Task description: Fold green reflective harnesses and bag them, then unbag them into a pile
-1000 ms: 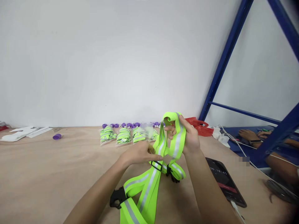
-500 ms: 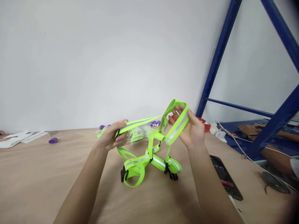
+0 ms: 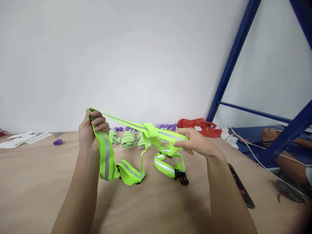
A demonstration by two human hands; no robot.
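A neon-green reflective harness with silver stripes is stretched between my hands above the table. My left hand grips one strap of it beside a small black slider. On the other side my right hand pinches a doubled strap between thumb and fingers. A wide green loop gathers the straps in the middle. Looped strap ends hang below, and a black pronged buckle dangles at the lower right.
Bagged green straps lie along the wall with purple pieces behind. A red plastic bag, phone, glasses and white cable are at right. Blue rack posts rise there; another person's arm shows beyond.
My left hand has moved left and up, pulling the strap out. My right hand has lowered and turned over, closing on the strap. The harness is spread wider.
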